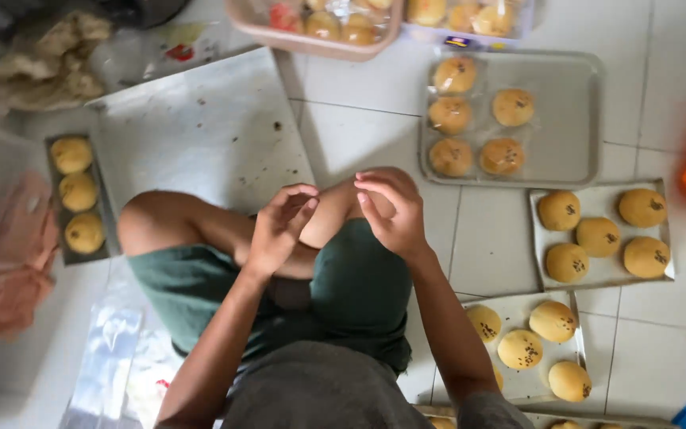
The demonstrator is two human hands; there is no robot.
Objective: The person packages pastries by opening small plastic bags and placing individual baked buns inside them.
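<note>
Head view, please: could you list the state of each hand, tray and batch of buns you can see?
left hand: empty, fingers curled, raised over the knee
right hand: empty, fingers bent, apart from the left
metal tray: holds five wrapped buns, right half bare
wrapped buns: sealed in clear film
white tray: holds five unwrapped buns
dark narrow tray: holds three buns in a row

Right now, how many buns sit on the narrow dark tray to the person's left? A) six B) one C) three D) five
C: the narrow dark tray by the left knee carries three yellow buns in a single column, while both the left hand and the right hand are raised empty above the knees.
</note>
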